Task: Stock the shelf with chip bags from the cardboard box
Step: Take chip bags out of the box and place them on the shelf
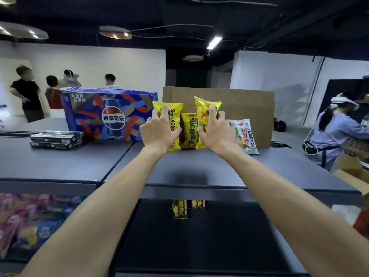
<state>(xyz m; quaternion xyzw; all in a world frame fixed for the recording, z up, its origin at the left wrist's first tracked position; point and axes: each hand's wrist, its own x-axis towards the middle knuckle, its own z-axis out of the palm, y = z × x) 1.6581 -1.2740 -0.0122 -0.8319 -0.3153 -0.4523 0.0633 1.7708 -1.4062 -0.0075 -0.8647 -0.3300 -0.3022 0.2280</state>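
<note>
While both arms reach over the shelf point(199, 166), the left hand point(159, 130) grips one yellow bag point(175, 112) and the right hand point(214, 131) grips another point(205, 108). Both bags stand upright before the box point(239, 104), flanking a third bag point(189, 130).

White partition walls point(103, 62) stand under a black ceiling point(199, 15); a fluorescent tube point(214, 42) and round ceiling lamps point(115, 32) glow above grey floor point(287, 134).

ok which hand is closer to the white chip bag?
Right. The right hand grips a yellow bag directly beside the white chip bag; the left hand grips another yellow bag farther left.
</note>
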